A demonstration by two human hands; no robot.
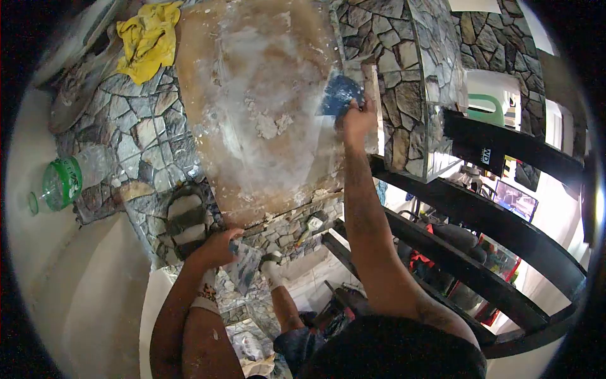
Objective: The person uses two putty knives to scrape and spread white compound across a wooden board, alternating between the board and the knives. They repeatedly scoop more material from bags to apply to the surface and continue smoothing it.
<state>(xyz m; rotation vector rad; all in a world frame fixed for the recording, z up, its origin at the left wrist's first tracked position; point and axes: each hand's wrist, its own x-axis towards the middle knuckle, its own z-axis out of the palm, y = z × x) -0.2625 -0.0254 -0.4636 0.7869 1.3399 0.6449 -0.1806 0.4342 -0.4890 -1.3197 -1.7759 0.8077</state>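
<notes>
My right hand [358, 117] is closed on a blue flat scraper [341, 93] with white smears, at the right edge of a brown board [196, 107]. White paste coats much of the board, and a rough lump of it [273, 125] lies near the middle. Below the board's lower left corner, my left hand [221, 247] grips a flat grey scraper [243, 268] spotted with white. Its handle is hidden by the fingers.
A yellow cloth [148, 41] lies by the board's upper left. A clear bottle with a green label [63, 183] lies at the left on stone-patterned tiles [148, 136]. Black railing bars [454, 208] run along the right, beside a drop to a lower room.
</notes>
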